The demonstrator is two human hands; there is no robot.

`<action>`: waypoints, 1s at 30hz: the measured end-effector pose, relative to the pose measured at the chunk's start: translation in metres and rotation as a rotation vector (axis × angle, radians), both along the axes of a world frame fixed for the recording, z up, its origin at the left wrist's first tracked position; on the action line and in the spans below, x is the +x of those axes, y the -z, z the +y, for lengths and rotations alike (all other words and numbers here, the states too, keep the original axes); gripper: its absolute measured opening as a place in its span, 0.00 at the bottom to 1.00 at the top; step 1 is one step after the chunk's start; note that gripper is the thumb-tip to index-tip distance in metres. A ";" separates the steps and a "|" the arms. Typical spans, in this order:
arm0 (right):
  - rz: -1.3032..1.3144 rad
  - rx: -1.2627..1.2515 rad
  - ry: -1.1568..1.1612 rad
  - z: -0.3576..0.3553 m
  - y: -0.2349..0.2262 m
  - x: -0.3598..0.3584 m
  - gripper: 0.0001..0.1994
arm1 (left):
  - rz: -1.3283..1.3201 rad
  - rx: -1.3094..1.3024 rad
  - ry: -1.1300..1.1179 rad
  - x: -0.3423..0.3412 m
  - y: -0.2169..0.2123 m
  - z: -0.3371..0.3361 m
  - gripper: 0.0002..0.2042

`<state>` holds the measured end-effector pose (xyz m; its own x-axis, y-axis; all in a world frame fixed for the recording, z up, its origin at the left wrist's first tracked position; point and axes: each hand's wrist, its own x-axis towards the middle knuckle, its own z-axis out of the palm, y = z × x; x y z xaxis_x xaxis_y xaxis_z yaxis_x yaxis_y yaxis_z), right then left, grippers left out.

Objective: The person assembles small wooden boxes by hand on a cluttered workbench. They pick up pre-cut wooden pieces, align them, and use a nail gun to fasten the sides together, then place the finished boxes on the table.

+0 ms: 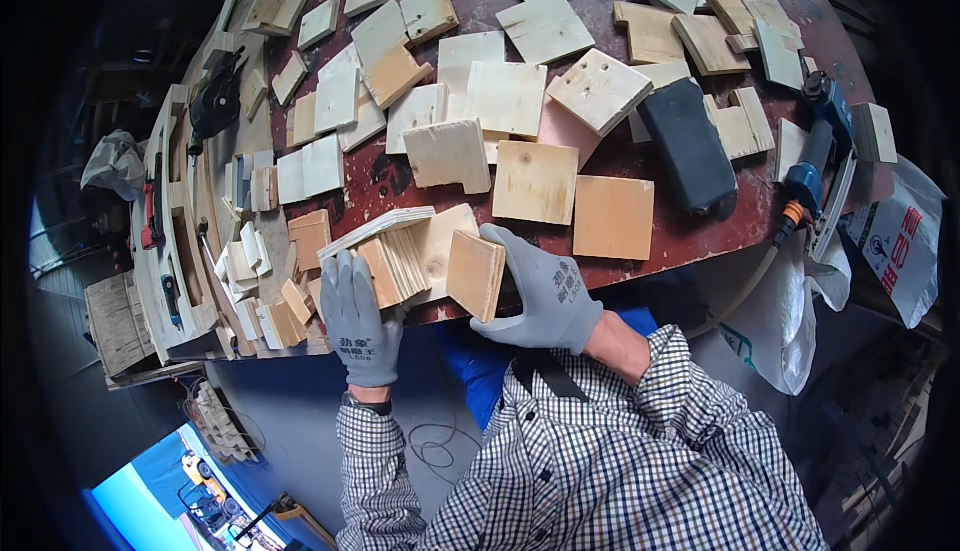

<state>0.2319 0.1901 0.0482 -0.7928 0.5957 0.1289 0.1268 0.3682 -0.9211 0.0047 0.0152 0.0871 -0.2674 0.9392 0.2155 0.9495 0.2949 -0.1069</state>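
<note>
Nearest me, at the bench (640, 251) front edge, both hands are in grey gloves w/ checked sleeves behind them. Left hand (358, 316) lies flat, fingers spread and open, pressing on the near end of a leaning stack of thin plywood squares (392, 263); it grips nothing, just rests on them. Right hand (545, 291) is partly closed round one plywood square (476, 273), fingers over its top edge, thumb side hidden behind it, so I can't tell exactly how the thumb sits. That square stands on edge, tilted, just right of the stack and touching or nearly touching it, right at the bench edge.

Just beyond, flat on the dark red top, two bigger squares side by side: a pale one (536, 181) and an orange-tan one (613, 217), approx touching. Left of the stack, small offcuts (265, 301) in a loose heap.

Further out, a dark grey sanding block (686, 143) lies angled, w/ a drilled square (599, 91) beside it on the left. At the right rim sits a blue power tool (812, 156) w/ an orange hose fitting, and a white plastic bag (905, 241) hangs past it. Far side is covered in scattered pale boards (545, 26), many overlapping.
</note>
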 end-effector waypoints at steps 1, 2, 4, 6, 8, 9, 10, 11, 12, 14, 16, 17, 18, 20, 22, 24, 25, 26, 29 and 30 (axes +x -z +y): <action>-0.004 -0.030 -0.006 0.000 -0.003 0.000 0.51 | 0.009 0.008 0.008 0.002 -0.005 0.000 0.52; 0.038 -0.002 0.029 0.001 0.000 -0.002 0.50 | 0.014 0.024 0.022 0.002 -0.005 0.002 0.52; 0.072 -0.026 -0.027 -0.002 0.005 -0.003 0.50 | 0.052 -0.007 -0.016 0.003 -0.011 -0.011 0.53; 0.031 -0.052 -0.038 -0.005 0.008 0.002 0.51 | 0.038 -0.023 0.003 0.001 -0.002 -0.016 0.53; -0.016 -0.081 -0.051 -0.001 0.005 0.002 0.52 | 0.066 -0.027 0.008 -0.003 -0.003 -0.010 0.55; 0.007 -0.077 -0.042 -0.001 0.007 0.001 0.52 | 0.076 -0.027 0.009 -0.004 -0.002 -0.010 0.55; 0.028 -0.071 -0.041 -0.002 0.009 0.002 0.51 | 0.083 -0.026 0.001 -0.003 -0.001 -0.011 0.56; 0.048 -0.065 -0.039 -0.002 0.011 0.001 0.50 | 0.089 -0.025 -0.006 -0.003 0.000 -0.013 0.56; 0.090 -0.047 -0.040 0.000 0.013 0.000 0.49 | 0.092 -0.011 0.002 -0.006 0.004 -0.016 0.56; 0.102 -0.017 -0.031 0.000 0.016 0.000 0.51 | 0.090 -0.020 -0.003 -0.001 -0.001 -0.005 0.52; 0.098 -0.034 -0.044 -0.001 0.016 0.000 0.51 | 0.078 -0.018 -0.019 -0.001 -0.002 -0.005 0.53; 0.088 -0.066 -0.062 -0.001 0.015 0.001 0.50 | 0.067 -0.015 -0.018 -0.001 -0.002 -0.005 0.53; 0.078 -0.096 -0.079 -0.002 0.016 0.002 0.49 | 0.056 -0.011 -0.016 -0.001 -0.004 -0.005 0.54; 0.109 -0.098 -0.084 -0.004 0.020 0.006 0.47 | 0.015 -0.004 -0.032 -0.002 -0.004 -0.007 0.55; 0.139 -0.079 -0.083 -0.010 0.028 0.009 0.46 | 0.035 -0.004 -0.038 -0.004 -0.003 -0.009 0.55; 0.171 -0.040 -0.079 -0.018 0.038 0.010 0.45 | 0.043 -0.008 -0.043 -0.004 -0.003 -0.009 0.55; 0.168 -0.036 -0.087 -0.016 0.037 0.010 0.46 | 0.041 -0.014 -0.052 -0.002 -0.003 -0.008 0.55; 0.165 -0.031 -0.095 -0.013 0.034 0.009 0.46 | 0.039 -0.019 -0.062 0.000 -0.004 -0.008 0.55; 0.137 -0.037 -0.105 -0.006 0.026 0.008 0.47 | 0.036 -0.010 -0.024 -0.002 -0.004 -0.007 0.53; 0.125 -0.043 -0.105 -0.005 0.024 0.008 0.47 | 0.037 -0.012 -0.009 -0.002 -0.004 -0.006 0.52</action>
